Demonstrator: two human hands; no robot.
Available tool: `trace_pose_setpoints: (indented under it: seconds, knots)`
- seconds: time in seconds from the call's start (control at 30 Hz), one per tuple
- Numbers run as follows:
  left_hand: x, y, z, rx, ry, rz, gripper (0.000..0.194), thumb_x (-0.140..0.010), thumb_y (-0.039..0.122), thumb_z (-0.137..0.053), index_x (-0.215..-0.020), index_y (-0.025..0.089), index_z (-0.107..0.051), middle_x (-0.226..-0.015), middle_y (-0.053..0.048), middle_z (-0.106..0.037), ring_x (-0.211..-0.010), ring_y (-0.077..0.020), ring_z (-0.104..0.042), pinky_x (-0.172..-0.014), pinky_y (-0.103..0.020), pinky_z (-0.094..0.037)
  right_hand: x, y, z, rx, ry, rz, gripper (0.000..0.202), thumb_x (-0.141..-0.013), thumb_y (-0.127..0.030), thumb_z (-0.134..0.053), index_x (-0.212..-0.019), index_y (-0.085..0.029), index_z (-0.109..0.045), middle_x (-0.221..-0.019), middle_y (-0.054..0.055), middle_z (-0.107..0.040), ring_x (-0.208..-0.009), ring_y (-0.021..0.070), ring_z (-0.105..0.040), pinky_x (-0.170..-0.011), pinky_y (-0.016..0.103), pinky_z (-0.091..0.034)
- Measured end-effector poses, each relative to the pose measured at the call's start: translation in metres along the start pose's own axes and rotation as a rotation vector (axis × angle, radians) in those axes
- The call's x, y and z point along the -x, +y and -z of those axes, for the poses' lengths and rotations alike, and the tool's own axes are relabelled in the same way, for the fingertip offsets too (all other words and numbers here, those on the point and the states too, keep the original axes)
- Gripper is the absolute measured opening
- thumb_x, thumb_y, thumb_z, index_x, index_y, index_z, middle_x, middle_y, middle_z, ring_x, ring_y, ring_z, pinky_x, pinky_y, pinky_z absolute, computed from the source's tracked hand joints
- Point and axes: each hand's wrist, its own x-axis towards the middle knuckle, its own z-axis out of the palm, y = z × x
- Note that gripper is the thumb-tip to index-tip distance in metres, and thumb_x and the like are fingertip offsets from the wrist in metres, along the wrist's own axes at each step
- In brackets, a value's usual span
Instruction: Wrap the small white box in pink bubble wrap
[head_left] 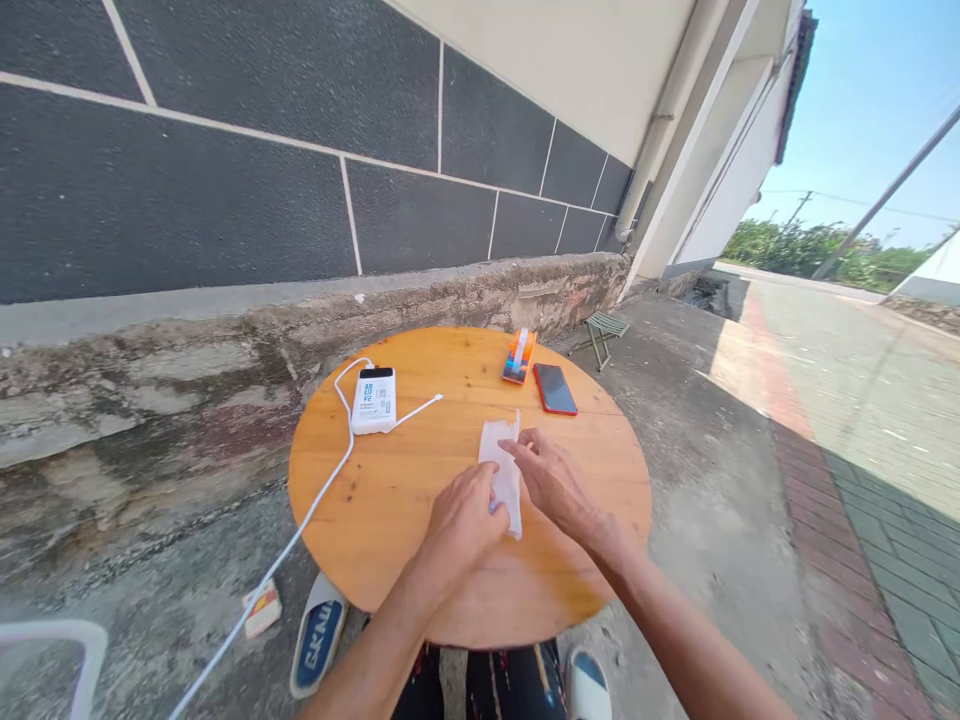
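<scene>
A strip of thin white paper, perhaps a folded tissue (495, 433), lies lengthwise on the round wooden table (420, 560). My left hand (466, 505) grips its near left part between thumb and fingers. From the right, my right hand (551, 475) reaches over the paper, its fingertips pinched at the right edge toward the far end. Both hands rest low, close to the tabletop, and cover part of the paper.
A white power bank (373, 405) with a white cable (319, 500) sits at the table's left. Toward the far right are an orange tape dispenser (519, 358) and a red-edged phone (556, 388). A folding stool (604, 330) stands beyond, near the wall (420, 215).
</scene>
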Motion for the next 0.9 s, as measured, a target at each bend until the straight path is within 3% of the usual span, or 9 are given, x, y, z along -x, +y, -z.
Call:
trace_pose_setpoints:
  seconds: [0.07, 0.17, 0.43, 0.57, 0.77, 0.9]
  knots:
    - [-0.002, 0.001, 0.003, -0.051, -0.029, -0.027, 0.027, -0.071, 0.015, -0.048, -0.095, 0.021, -0.059, -0.091, -0.006, -0.064, -0.086, -0.0214, -0.061, -0.072, -0.029, -0.041, -0.003, 0.003, 0.000, 0.033, -0.040, 0.024, 0.042, -0.085, -0.002, -0.039, -0.114, -0.024, -0.061, -0.103, 0.007, -0.054, -0.077, 0.0153, -0.053, -0.070, 0.026, -0.043]
    - [-0.003, 0.003, 0.005, -0.114, -0.041, -0.051, 0.017, -0.072, 0.015, -0.047, -0.082, 0.022, -0.059, -0.090, -0.006, -0.064, -0.085, -0.0216, -0.061, -0.068, -0.029, -0.041, -0.005, 0.007, -0.003, 0.052, -0.046, 0.025, 0.034, -0.084, -0.003, -0.040, -0.094, -0.021, -0.067, -0.100, 0.007, -0.055, -0.075, 0.0153, -0.053, -0.069, 0.027, -0.043]
    - [-0.002, 0.004, 0.001, -0.158, -0.032, -0.049, 0.017, -0.074, 0.015, -0.047, -0.083, 0.022, -0.060, -0.091, -0.008, -0.063, -0.091, -0.0237, -0.060, -0.072, -0.030, -0.041, 0.004, 0.014, -0.015, -0.211, 0.120, -0.002, 0.028, -0.089, -0.011, -0.041, -0.094, -0.021, -0.066, -0.103, 0.009, -0.053, -0.077, 0.0141, -0.055, -0.069, 0.027, -0.047]
    - [-0.002, 0.003, -0.001, -0.132, -0.019, -0.047, 0.019, -0.073, 0.015, -0.048, -0.085, 0.023, -0.060, -0.092, -0.007, -0.064, -0.090, -0.0234, -0.060, -0.072, -0.030, -0.041, -0.009, 0.011, -0.019, -0.245, 0.063, 0.020, 0.026, -0.089, -0.011, -0.043, -0.089, -0.020, -0.068, -0.102, 0.008, -0.054, -0.072, 0.0122, -0.054, -0.067, 0.026, -0.046]
    - [0.002, -0.002, -0.003, 0.004, 0.037, -0.111, 0.046, -0.074, 0.012, -0.049, -0.118, 0.028, -0.053, -0.099, -0.005, -0.065, -0.092, -0.0212, -0.059, -0.077, -0.029, -0.042, -0.016, 0.007, -0.025, -0.289, -0.059, -0.033, 0.030, -0.079, -0.002, -0.048, -0.084, -0.022, -0.070, -0.098, 0.005, -0.058, -0.085, 0.0149, -0.058, -0.075, 0.026, -0.046]
    - [0.003, -0.004, -0.004, -0.019, 0.029, -0.106, 0.034, -0.076, 0.013, -0.048, -0.103, 0.028, -0.064, -0.097, -0.005, -0.064, -0.091, -0.0211, -0.059, -0.077, -0.029, -0.043, -0.017, 0.011, -0.029, -0.363, -0.093, -0.050, 0.029, -0.081, -0.005, -0.050, -0.090, -0.023, -0.070, -0.099, 0.005, -0.059, -0.087, 0.0155, -0.060, -0.076, 0.027, -0.048]
